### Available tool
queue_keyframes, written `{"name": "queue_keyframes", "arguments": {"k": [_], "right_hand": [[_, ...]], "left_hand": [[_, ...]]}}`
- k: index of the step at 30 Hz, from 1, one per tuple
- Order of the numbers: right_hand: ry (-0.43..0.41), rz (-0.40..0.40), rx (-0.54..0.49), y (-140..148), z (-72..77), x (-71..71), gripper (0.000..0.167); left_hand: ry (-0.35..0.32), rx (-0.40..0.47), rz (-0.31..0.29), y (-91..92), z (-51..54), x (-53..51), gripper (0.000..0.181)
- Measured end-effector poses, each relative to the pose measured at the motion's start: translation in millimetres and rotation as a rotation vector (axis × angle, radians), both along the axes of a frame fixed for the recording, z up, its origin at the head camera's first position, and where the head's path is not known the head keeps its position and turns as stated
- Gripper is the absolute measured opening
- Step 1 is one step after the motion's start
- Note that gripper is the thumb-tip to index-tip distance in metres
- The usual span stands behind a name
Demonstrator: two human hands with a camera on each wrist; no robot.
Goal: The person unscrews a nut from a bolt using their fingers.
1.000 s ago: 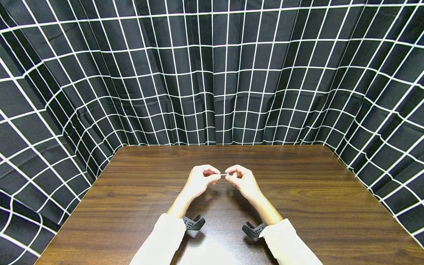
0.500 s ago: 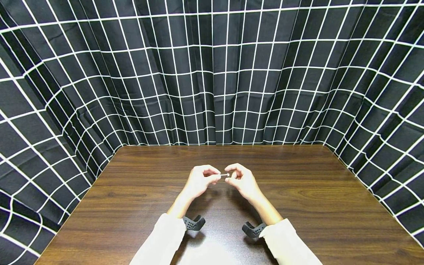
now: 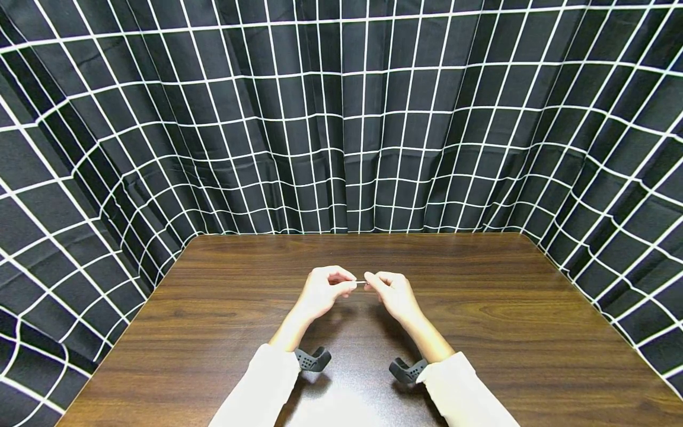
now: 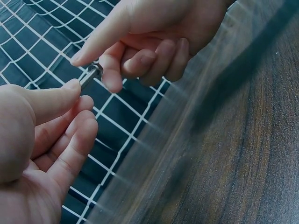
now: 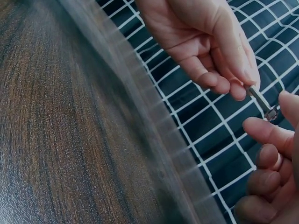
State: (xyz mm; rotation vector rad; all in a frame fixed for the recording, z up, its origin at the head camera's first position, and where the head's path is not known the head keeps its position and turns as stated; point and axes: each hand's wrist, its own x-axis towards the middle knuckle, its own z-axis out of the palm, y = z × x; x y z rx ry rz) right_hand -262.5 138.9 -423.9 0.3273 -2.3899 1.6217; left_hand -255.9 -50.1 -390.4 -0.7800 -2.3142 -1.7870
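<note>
A small metal bolt (image 5: 259, 99) with a threaded shank hangs in the air between both hands, above the table. In the head view my left hand (image 3: 325, 289) pinches one end of it between thumb and fingers, hiding that end. At the other end sits a wider, shiny piece (image 4: 96, 70); whether it is a nut or the bolt's head I cannot tell. My right hand (image 3: 393, 293) has its thumb and index finger around this wider end, the index finger against it. Its remaining fingers curl loosely below, in the right wrist view.
Beneath the hands spreads a brown wood-grain table (image 3: 240, 308). A black curtain with a white grid (image 3: 341, 118) stands behind it and along both sides. Dark bands (image 3: 313, 359) sit at the wrists, by white sleeves (image 3: 261, 385).
Half a second ago the right thumb and index finger were spread apart around the bolt's end. Now they have come together there, the thumb moved up and across. The left hand stays still.
</note>
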Motion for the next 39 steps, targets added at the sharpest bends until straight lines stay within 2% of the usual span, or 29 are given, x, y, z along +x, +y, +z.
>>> {"name": "queue_keyframes", "arguments": {"k": [11,18,23,31,37,39], "right_hand": [[-0.060,0.023,-0.034,0,5.0,0.7,0.021],[-0.054,0.063,-0.066,-6,34.2,22.1,0.012],[-0.050,0.088,-0.099,-6,33.9,22.9,0.011],[-0.015,0.129,-0.144,-4,29.7,20.4,0.015],[0.026,0.157,-0.151,-4,27.9,20.1,0.018],[0.040,0.162,-0.150,-3,27.4,19.9,0.019]], "left_hand": [[0.015,-0.013,0.004,-0.4,-0.2,-0.4,0.010],[0.013,-0.020,0.018,-1.7,-0.5,-1.5,0.007],[0.006,-0.010,0.006,-2.3,-4.9,-5.3,0.009],[-0.031,0.014,0.029,-1.8,-31.8,-26.9,0.009],[-0.034,0.021,0.012,-3.6,-30.8,-27.5,0.009],[-0.024,0.009,0.008,-3.7,-21.3,-19.6,0.010]]}}
